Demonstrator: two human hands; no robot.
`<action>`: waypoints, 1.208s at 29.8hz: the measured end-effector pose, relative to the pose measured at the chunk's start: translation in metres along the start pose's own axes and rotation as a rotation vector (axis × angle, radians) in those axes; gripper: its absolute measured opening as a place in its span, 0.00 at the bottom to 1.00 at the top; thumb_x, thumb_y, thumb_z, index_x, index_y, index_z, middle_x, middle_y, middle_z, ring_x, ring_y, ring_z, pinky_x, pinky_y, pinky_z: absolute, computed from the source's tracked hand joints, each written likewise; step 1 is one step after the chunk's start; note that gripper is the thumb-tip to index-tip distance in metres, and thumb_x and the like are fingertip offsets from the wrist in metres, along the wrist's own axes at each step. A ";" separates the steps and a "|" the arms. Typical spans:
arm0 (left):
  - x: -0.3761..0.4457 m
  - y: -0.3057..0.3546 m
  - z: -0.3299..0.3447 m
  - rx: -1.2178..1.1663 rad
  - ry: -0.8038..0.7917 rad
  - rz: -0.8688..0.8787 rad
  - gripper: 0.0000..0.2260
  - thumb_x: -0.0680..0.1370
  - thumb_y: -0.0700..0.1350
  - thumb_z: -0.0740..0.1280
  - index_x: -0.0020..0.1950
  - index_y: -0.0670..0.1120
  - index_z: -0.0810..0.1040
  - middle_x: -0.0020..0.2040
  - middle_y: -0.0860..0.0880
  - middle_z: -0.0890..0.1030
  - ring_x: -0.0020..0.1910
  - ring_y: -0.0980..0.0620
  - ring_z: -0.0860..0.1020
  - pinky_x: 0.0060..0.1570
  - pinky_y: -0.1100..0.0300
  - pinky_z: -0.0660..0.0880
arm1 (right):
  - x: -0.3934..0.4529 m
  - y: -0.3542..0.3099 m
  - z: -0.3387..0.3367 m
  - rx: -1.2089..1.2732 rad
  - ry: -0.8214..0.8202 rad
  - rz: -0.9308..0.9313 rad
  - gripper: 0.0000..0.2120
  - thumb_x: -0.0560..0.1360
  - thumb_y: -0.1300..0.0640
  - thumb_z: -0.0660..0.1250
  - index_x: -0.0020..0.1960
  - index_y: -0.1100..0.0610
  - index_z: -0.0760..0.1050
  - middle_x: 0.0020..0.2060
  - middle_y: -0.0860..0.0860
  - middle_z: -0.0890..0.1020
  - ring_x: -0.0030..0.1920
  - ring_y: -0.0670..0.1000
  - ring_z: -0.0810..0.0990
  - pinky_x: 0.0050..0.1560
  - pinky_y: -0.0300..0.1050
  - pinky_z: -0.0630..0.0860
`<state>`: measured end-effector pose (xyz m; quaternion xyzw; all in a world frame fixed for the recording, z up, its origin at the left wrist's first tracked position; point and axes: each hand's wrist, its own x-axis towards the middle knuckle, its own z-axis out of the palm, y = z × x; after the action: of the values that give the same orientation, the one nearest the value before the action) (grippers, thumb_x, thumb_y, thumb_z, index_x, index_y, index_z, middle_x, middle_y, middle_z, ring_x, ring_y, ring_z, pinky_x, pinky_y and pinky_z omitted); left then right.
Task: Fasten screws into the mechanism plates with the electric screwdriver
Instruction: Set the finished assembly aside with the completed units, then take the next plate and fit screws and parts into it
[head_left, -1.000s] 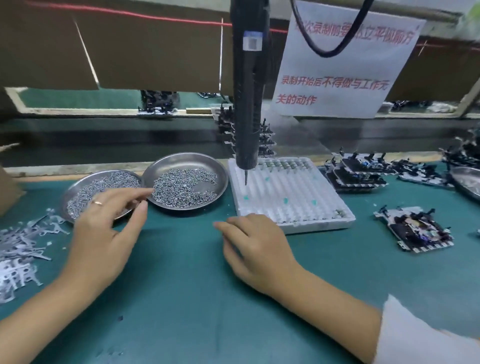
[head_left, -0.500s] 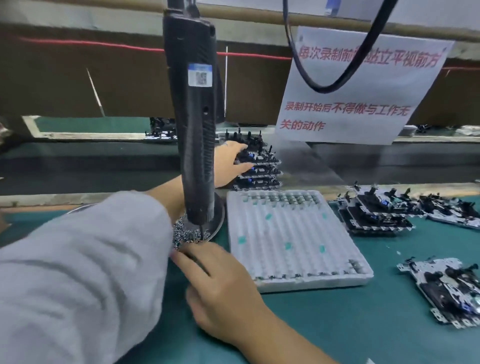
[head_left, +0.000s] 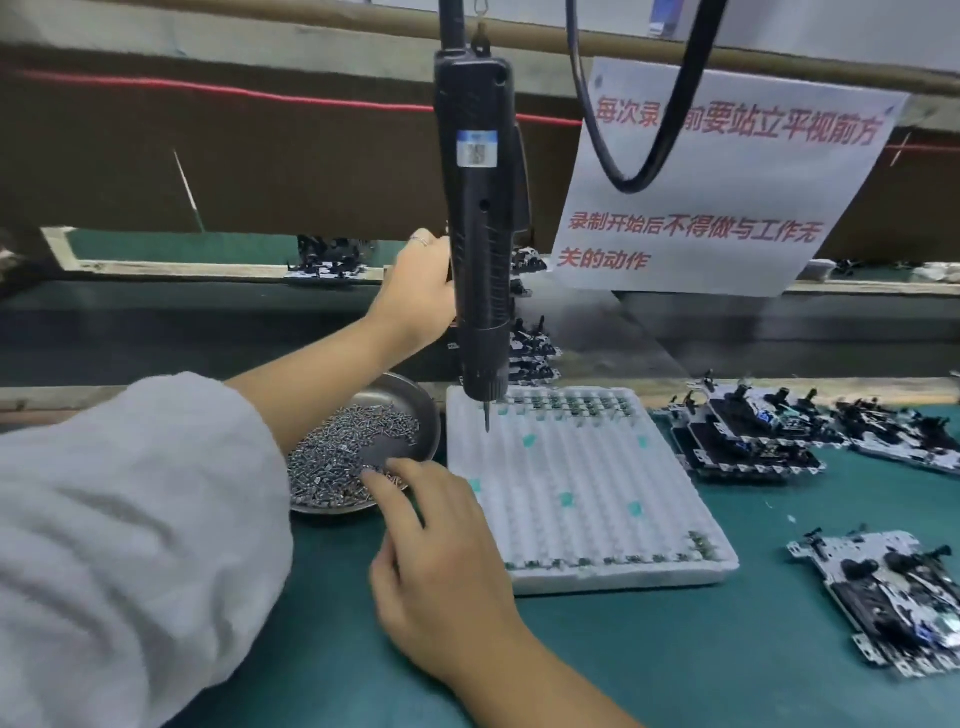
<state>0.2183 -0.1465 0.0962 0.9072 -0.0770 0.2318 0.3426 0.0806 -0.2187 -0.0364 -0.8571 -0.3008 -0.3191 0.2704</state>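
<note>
The black electric screwdriver (head_left: 480, 249) hangs upright from above at centre frame, its thin bit poised over the far left corner of the white ribbed plastic tray (head_left: 582, 493), with open air around the tip. The left hand (head_left: 418, 291) reaches past the tool's left side toward the stack of black-and-silver mechanism plates (head_left: 527, 338) behind it — its fingers are hidden by the tool's body, so their hold cannot be told. The right hand (head_left: 441, 561) lies low at centre, fingertips (head_left: 379, 480) drawn together in the near edge of the round steel dish of small silver screws (head_left: 358, 452), just beside the tray's left rim. More plates (head_left: 748, 436) crowd the right side of the green mat (head_left: 727, 649), leaving bare mat along the bottom — one plate (head_left: 883, 597) lies alone at lower right.
</note>
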 end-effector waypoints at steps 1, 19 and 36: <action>-0.003 -0.001 -0.009 -0.015 0.001 0.016 0.03 0.79 0.38 0.63 0.51 0.40 0.74 0.44 0.46 0.67 0.52 0.38 0.73 0.42 0.57 0.64 | 0.000 0.000 -0.001 0.003 0.007 0.020 0.22 0.69 0.61 0.58 0.62 0.62 0.75 0.56 0.58 0.77 0.56 0.57 0.75 0.59 0.49 0.73; -0.273 -0.100 -0.134 0.241 -0.187 0.062 0.14 0.78 0.61 0.58 0.58 0.56 0.69 0.51 0.60 0.68 0.33 0.48 0.78 0.36 0.50 0.77 | -0.019 -0.031 -0.010 0.011 0.154 -0.157 0.08 0.76 0.54 0.62 0.51 0.59 0.70 0.51 0.61 0.80 0.49 0.58 0.79 0.52 0.46 0.74; -0.268 -0.173 -0.183 0.710 -0.081 -0.496 0.30 0.74 0.61 0.64 0.72 0.48 0.66 0.61 0.44 0.73 0.60 0.43 0.72 0.59 0.50 0.69 | -0.022 -0.049 -0.002 -0.029 -0.349 -0.277 0.15 0.72 0.54 0.72 0.57 0.58 0.81 0.56 0.51 0.82 0.57 0.56 0.80 0.54 0.50 0.79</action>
<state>-0.0334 0.0991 -0.0112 0.9682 0.2141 0.1188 0.0516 0.0325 -0.1948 -0.0376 -0.8534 -0.4535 -0.2045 0.1556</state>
